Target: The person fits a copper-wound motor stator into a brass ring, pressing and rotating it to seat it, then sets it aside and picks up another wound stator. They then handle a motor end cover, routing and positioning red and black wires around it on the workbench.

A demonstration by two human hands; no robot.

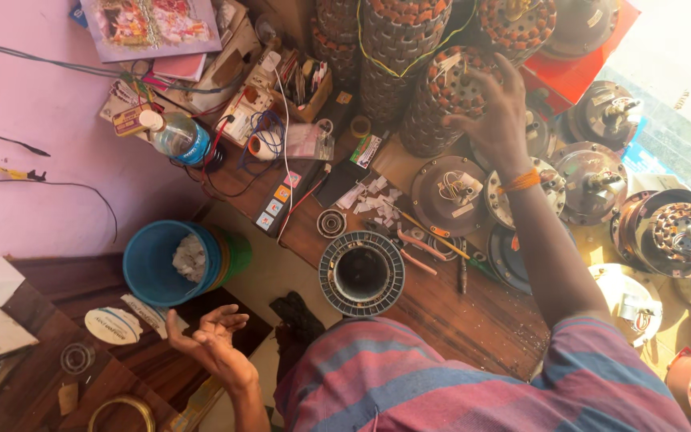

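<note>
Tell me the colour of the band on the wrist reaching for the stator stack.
Orange, on the right hand's wristband; head view shows it.

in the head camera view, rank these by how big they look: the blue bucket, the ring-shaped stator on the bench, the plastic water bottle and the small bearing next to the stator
1. Blue bucket
2. Ring-shaped stator, close to the bucket in apparent size, so this order is unsure
3. Plastic water bottle
4. Small bearing

A blue bucket (153, 264), plastic bottle (177, 136) and pliers (417, 248) lie about.
</note>
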